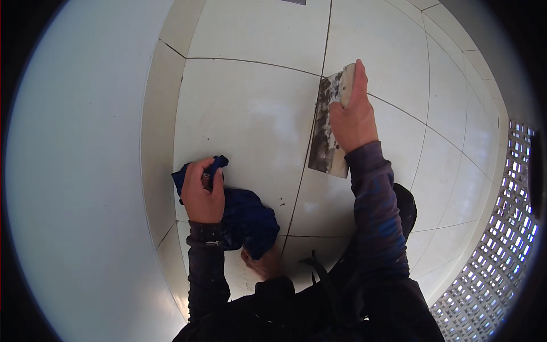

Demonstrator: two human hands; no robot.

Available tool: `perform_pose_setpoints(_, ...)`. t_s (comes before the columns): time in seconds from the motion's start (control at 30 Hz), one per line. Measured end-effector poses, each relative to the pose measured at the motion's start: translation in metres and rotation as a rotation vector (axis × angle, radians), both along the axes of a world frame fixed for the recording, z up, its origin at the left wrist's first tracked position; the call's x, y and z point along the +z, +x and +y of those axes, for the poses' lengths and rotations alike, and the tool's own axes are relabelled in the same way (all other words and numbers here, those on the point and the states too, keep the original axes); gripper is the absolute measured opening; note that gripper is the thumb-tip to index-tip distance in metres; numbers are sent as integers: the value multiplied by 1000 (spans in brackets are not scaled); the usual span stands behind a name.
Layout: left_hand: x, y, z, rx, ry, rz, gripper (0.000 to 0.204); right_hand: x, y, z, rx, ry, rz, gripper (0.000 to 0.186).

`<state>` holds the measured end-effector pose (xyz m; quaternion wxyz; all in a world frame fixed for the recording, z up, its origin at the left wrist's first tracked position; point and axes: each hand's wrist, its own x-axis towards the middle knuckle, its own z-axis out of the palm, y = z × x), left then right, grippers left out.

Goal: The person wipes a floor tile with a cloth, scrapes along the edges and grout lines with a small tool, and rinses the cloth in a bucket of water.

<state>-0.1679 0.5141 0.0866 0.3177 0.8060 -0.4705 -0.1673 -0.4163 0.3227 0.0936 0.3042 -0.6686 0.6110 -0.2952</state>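
Observation:
My right hand [353, 117] grips a wide metal scraper [324, 141] with a pale back edge and dark and whitish smears on its blade, held over a grout line between white floor tiles [245, 102]. My left hand [204, 194] is closed on a dark blue cloth [248, 219] near the left skirting; a small brownish bit between its fingers is too small to name. The cloth trails down to the right, over part of my bare foot [262, 265].
A pale wall [85, 171] with tiled skirting [159, 108] runs along the left. A perforated lattice panel [481, 251] curves along the right side. My dark-clad knee [403, 205] rests beside my right forearm. A grey edge of something [293, 1] shows at the top.

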Motion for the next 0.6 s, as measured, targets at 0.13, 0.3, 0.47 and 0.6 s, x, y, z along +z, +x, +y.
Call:
perform_pose_setpoints(0.13,4,2,-2,14,49,13,20,8,0,0,26,28,33,90)
perform_pose_setpoints(0.3,6,6,-4,21,76,14,22,27,7,44,74,175,122,92)
perform_pose_setpoints(0.47,4,6,-5,33,25,16,22,24,-4,34,75,-37,16,91)
perform_pose_setpoints(0.6,7,3,-7,28,75,23,20,21,9,-3,-10,39,-19,90)
